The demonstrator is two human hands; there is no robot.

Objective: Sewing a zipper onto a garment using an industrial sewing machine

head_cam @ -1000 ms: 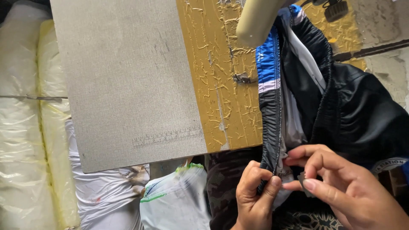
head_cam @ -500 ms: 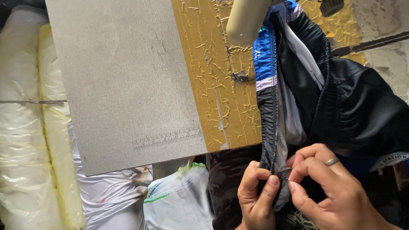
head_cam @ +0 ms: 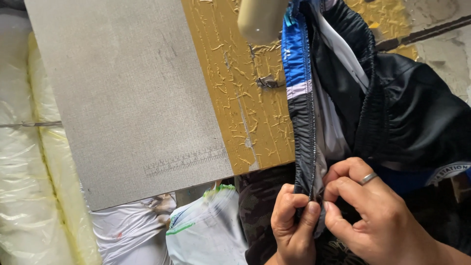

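Note:
A black garment (head_cam: 412, 118) with a blue and white panel lies over the right side of a yellow, cracked-paint table (head_cam: 245, 98). Its black edge strip (head_cam: 305, 142) runs down toward me from under the cream sewing machine head (head_cam: 260, 17). My left hand (head_cam: 292, 221) pinches the lower end of that strip between thumb and fingers. My right hand (head_cam: 373, 211), with a ring on one finger, grips the same strip right beside it, fingertips touching the left hand's. A metal presser foot (head_cam: 267, 81) sits on the table left of the strip.
A large grey board (head_cam: 127, 93) covers the left of the table. Below the table edge lie white fabric bundles (head_cam: 206, 230) and clear plastic-wrapped yellow foam rolls (head_cam: 29, 186) at the far left. A grey concrete surface (head_cam: 441, 44) shows at the top right.
Both hands stayed on the strip's lower end. My right hand's fingers curled in tighter and closed up against the left hand. The view shifted slightly.

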